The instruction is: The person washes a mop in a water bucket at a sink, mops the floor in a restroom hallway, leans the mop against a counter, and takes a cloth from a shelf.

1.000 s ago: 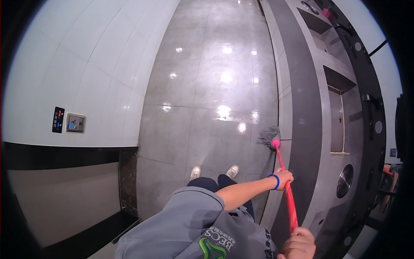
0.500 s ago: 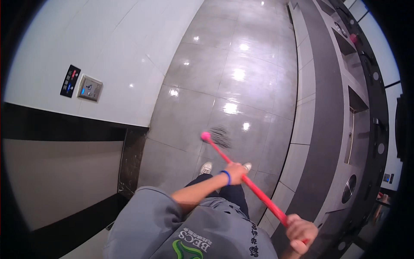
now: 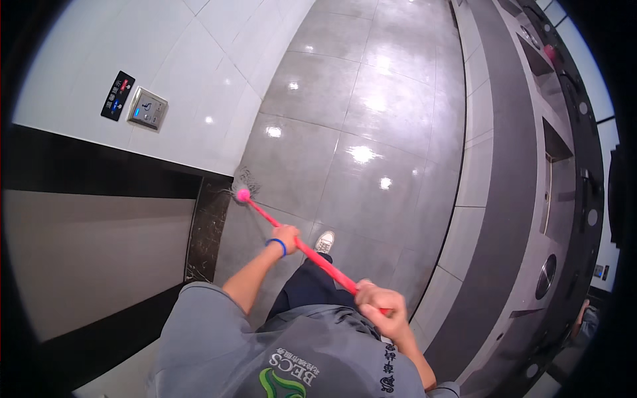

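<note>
A mop with a red handle (image 3: 323,264) slants across in front of me, its pink socket and grey string head (image 3: 247,180) down at the left. The strings lie on the floor against the foot of the wall corner, beside the dark marble door frame. My left hand (image 3: 286,239), with a blue band at the wrist, is closed round the lower part of the handle. Near my waist on the right, my right hand (image 3: 380,306) grips the handle's upper end. One white shoe (image 3: 324,242) shows just right of the handle; the other foot is hidden.
Glossy grey floor tiles (image 3: 312,146) run ahead. On the left are a white tiled wall (image 3: 199,79) with a metal button panel (image 3: 147,109), and a beige door panel (image 3: 99,252). Along the right stands a long grey counter (image 3: 494,132) with recessed basins.
The mop head has swept left from the open floor to the wall corner. Both hands have moved left with the handle, keeping their hold.
</note>
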Tool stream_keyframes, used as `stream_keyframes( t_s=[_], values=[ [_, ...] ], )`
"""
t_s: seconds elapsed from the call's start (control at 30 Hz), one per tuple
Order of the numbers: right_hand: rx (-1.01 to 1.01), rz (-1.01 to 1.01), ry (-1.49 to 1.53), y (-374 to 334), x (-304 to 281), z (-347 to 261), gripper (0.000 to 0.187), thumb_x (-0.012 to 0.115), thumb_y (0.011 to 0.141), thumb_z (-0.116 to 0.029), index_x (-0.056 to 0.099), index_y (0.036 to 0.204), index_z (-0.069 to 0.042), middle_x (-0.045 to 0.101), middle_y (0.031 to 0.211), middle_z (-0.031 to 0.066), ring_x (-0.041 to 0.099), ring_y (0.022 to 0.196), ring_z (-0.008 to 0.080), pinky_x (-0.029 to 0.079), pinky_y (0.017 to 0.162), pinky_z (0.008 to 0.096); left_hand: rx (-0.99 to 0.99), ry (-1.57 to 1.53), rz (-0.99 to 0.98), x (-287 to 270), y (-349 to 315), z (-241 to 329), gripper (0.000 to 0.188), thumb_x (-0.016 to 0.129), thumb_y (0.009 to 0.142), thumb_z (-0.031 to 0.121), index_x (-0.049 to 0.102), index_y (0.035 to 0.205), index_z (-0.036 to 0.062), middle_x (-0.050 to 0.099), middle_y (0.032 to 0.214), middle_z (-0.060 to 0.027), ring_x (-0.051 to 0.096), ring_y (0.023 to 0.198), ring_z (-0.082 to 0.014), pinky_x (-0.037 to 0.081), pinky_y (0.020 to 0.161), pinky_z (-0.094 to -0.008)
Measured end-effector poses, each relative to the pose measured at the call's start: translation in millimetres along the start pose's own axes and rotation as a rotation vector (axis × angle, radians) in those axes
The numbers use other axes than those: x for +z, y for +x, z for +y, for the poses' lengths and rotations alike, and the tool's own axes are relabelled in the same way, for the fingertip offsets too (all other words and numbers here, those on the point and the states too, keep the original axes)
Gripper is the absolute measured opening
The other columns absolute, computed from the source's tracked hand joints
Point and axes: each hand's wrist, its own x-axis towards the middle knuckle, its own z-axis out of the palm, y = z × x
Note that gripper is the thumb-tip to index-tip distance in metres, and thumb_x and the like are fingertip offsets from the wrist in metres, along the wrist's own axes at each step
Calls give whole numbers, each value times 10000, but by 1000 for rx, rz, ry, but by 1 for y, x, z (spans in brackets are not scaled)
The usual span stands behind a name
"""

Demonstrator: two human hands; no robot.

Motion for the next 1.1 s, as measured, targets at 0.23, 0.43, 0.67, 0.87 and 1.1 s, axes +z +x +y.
stream_keyframes(
  t_s=[0.23,0.43,0.67,0.87,1.1],
  values=[
    [11,463,-177,-199,-57,-119,326,620,699,-111,374,495,-45,486,532,60,506,519,207,428,737,450,296,-76,34,43,-44,265,191,656,736,303,698,839,148,664,905,-85,616,936,-292,445,774,-478],
    [-5,468,-553,-304,-40,-244,282,630,687,-67,394,531,-61,466,536,80,477,508,237,395,669,428,654,-272,32,104,-100,483,113,648,699,232,625,730,126,630,845,-76,599,911,-279,443,782,-458],
    [71,221,-855,-324,-2,-252,197,619,606,-51,433,547,-31,494,563,105,494,508,265,448,716,463,923,-384,-175,155,-120,576,122,703,644,200,598,679,148,611,832,-41,593,925,-239,403,807,-454],
    [-19,192,-776,-348,19,-249,272,624,738,-97,415,575,-36,499,567,102,493,512,250,436,705,482,859,-352,-125,154,-150,537,75,704,677,217,669,721,166,661,821,-60,626,918,-263,408,833,-498],
    [-179,140,-534,-318,82,-196,255,616,769,-118,432,610,-40,460,557,61,444,530,197,362,707,456,604,-374,-47,113,-194,351,101,679,680,165,694,779,177,671,823,-73,635,916,-267,422,807,-459]
  ],
)
